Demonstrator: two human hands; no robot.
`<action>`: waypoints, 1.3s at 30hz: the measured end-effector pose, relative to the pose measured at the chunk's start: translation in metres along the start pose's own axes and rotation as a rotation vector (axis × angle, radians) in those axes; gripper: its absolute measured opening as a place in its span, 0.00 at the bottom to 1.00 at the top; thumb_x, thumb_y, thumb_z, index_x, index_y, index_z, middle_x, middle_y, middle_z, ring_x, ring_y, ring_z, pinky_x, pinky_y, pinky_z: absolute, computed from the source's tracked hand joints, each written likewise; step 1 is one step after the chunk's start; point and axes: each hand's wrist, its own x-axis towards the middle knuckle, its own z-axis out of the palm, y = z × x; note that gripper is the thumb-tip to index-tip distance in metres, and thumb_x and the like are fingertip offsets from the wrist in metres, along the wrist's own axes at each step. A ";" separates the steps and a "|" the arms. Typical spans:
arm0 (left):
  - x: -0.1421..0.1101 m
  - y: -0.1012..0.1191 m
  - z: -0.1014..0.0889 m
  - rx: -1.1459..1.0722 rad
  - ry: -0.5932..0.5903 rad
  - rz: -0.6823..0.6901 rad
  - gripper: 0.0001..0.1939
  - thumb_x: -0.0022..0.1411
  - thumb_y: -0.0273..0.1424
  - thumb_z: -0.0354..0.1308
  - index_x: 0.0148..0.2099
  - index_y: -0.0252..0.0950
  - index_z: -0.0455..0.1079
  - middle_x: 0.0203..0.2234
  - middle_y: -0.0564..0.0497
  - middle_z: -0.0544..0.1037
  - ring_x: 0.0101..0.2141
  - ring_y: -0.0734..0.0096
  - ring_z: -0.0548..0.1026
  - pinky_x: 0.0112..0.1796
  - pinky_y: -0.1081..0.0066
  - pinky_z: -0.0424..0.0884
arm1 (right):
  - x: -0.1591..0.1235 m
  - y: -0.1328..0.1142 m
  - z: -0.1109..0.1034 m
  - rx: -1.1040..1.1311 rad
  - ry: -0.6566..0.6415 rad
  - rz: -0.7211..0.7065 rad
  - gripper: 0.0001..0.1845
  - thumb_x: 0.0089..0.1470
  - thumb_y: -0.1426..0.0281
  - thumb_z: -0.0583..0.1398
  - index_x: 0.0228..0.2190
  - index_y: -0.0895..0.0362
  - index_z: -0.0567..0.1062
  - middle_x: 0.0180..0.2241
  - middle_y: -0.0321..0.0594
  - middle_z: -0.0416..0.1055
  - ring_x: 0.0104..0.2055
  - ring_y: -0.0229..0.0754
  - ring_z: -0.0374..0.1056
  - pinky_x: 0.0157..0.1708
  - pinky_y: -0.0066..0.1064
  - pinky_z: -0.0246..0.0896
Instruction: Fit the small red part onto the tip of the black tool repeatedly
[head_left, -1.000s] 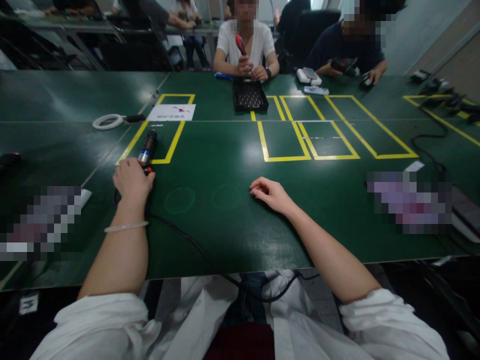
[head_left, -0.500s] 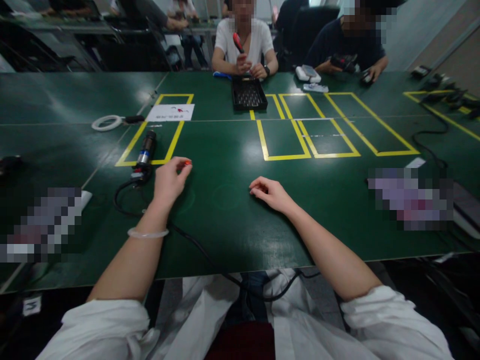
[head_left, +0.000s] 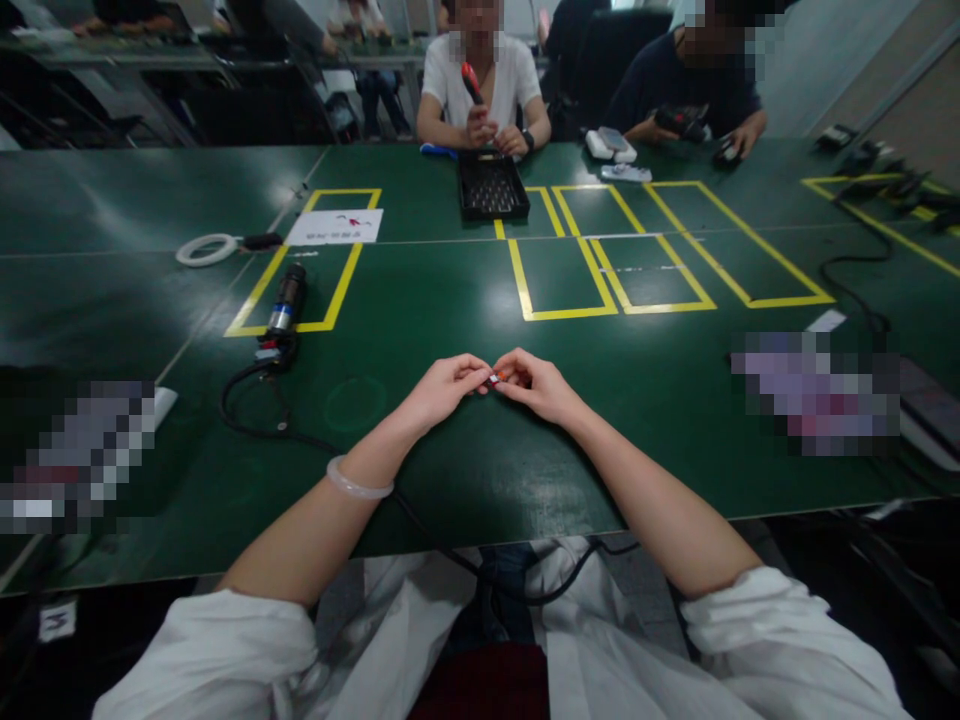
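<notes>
My left hand [head_left: 448, 388] and my right hand [head_left: 544, 388] meet above the middle of the green table. Both have their fingers closed in a pinch, fingertips together. Between them shows a tiny orange piece [head_left: 502, 375] with a white and dark bit beside it; it is too small to tell its kind. Fingers cover most of it. Off to the left of my hands lies a dark cylindrical tool [head_left: 287, 300] with a silver and blue band, joined to a black cable [head_left: 300, 436].
A black tray [head_left: 493, 200] of small parts stands across the green table [head_left: 420, 290], before a person holding a red-and-black tool [head_left: 472, 82]. Yellow tape frames [head_left: 570, 315] mark the surface. A white card [head_left: 335, 227] and a white cable loop [head_left: 206, 250] lie left.
My left hand has moved right from beside the cylindrical tool, bringing the orange piece to my right hand. The fingertips now meet. My right hand has stayed almost in place.
</notes>
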 end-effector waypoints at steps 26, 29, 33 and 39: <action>-0.007 -0.008 0.003 0.116 -0.017 0.109 0.13 0.57 0.36 0.62 0.41 0.34 0.68 0.32 0.50 0.74 0.31 0.72 0.72 0.33 0.72 0.68 | 0.000 0.002 0.000 0.015 0.013 0.056 0.13 0.58 0.60 0.61 0.39 0.56 0.72 0.31 0.36 0.72 0.29 0.36 0.68 0.32 0.29 0.63; -0.009 -0.008 0.004 0.172 -0.010 0.181 0.11 0.58 0.33 0.61 0.41 0.34 0.68 0.34 0.50 0.75 0.33 0.72 0.74 0.36 0.70 0.69 | 0.000 0.002 -0.001 0.020 0.008 0.049 0.12 0.58 0.60 0.61 0.35 0.57 0.72 0.30 0.36 0.71 0.29 0.36 0.67 0.32 0.29 0.63; -0.008 -0.008 0.006 0.183 0.021 0.184 0.11 0.57 0.32 0.62 0.42 0.34 0.67 0.34 0.50 0.74 0.33 0.72 0.73 0.37 0.70 0.70 | 0.000 0.000 -0.001 0.013 0.021 0.024 0.11 0.56 0.62 0.62 0.34 0.57 0.72 0.29 0.35 0.70 0.28 0.36 0.65 0.31 0.29 0.60; -0.007 -0.008 0.006 0.165 0.006 0.135 0.15 0.57 0.36 0.63 0.43 0.33 0.68 0.34 0.49 0.75 0.32 0.72 0.72 0.37 0.69 0.69 | 0.001 -0.004 -0.001 -0.031 0.062 -0.009 0.12 0.55 0.62 0.63 0.37 0.57 0.73 0.28 0.35 0.70 0.28 0.36 0.63 0.29 0.29 0.58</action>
